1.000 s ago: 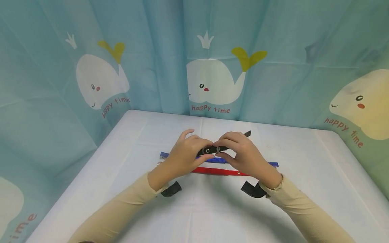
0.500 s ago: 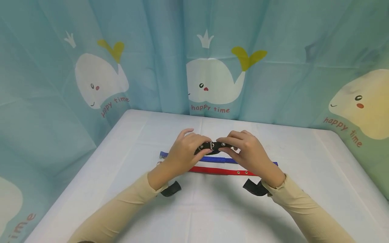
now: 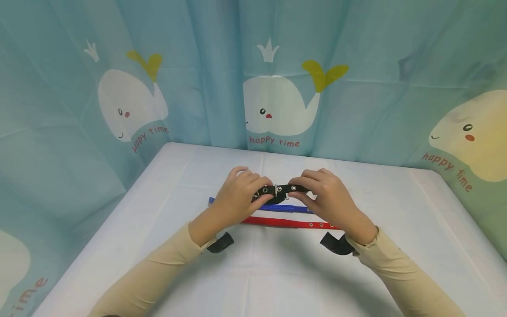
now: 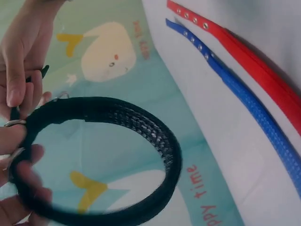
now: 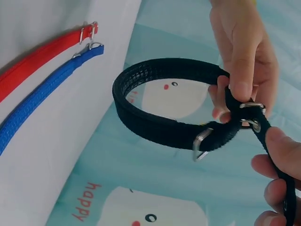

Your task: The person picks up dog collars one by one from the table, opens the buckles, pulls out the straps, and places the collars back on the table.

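Observation:
A black collar (image 5: 160,127) with a metal buckle, a D-ring and eyelets hangs in a loop above the table. My left hand (image 3: 237,196) pinches it close to the buckle (image 5: 252,105). The strap's free end (image 5: 285,200) is pinched between the right hand's (image 3: 328,198) thumb and fingers. In the right wrist view the strap passes through the buckle, with an eyelet just beside it. Behind and below the hands, a blue collar (image 4: 254,110) and a red collar (image 4: 258,68) lie stretched out side by side on the table, partly covered by the hands in the head view.
The white table (image 3: 253,277) reaches back to a blue-green curtain (image 3: 222,79) printed with whales. Black curved pieces (image 3: 222,243) show beneath both wrists, by the beige sleeves.
The hands have drawn slightly apart, the right one moving right with the strap end. More of the buckle and eyelets shows between them, and the collar's loop now shows below.

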Tool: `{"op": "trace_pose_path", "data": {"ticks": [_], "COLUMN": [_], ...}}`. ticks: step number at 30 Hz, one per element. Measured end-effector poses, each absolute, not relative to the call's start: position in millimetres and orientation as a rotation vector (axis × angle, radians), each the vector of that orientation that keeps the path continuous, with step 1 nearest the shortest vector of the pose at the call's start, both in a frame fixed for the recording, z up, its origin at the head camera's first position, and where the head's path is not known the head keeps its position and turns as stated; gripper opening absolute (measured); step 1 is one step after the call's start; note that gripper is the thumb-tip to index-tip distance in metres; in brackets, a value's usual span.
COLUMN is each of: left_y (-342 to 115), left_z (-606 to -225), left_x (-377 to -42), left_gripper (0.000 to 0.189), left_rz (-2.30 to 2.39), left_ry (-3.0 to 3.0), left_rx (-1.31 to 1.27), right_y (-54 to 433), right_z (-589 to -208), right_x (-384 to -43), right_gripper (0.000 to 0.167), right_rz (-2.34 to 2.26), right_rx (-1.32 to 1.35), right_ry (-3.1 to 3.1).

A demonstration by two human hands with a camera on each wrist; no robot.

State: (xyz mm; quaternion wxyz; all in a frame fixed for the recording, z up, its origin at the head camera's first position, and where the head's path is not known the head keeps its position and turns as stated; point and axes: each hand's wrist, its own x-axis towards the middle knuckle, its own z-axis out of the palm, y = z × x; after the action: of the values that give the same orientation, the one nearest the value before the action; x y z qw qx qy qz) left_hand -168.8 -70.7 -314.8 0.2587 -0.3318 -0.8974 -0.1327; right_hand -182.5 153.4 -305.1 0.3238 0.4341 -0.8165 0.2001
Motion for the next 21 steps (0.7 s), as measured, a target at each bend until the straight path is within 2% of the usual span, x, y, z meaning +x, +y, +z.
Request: {"op": "trace_pose_path", "data": {"ticks": [5,12,21], "left_y": [-65.0,-60.4,-60.1], "left_z": [-315.9,-316.2,-314.6], "left_x": [-168.0,-167.6,-166.1], "left_gripper": [0.032,0.015,0.016], "left_rz": [-0.511,-0.437,-0.213], "left_ry": [-2.457,-2.361,-2.384], "left_rx": [-0.873,-0.773,-0.646], "right_y": [150.1,146.4,147.4], "right_z": [-306.2,-307.7,-307.9], "right_x": [-181.1,-180.4,-180.9], "right_gripper": [0.026,0.024,0.024], "right_rz": [0.572,0.513,0.425], "right_rx": [1.153,1.153,1.138], "right_ry": [-2.131,-2.084,-2.076]}}
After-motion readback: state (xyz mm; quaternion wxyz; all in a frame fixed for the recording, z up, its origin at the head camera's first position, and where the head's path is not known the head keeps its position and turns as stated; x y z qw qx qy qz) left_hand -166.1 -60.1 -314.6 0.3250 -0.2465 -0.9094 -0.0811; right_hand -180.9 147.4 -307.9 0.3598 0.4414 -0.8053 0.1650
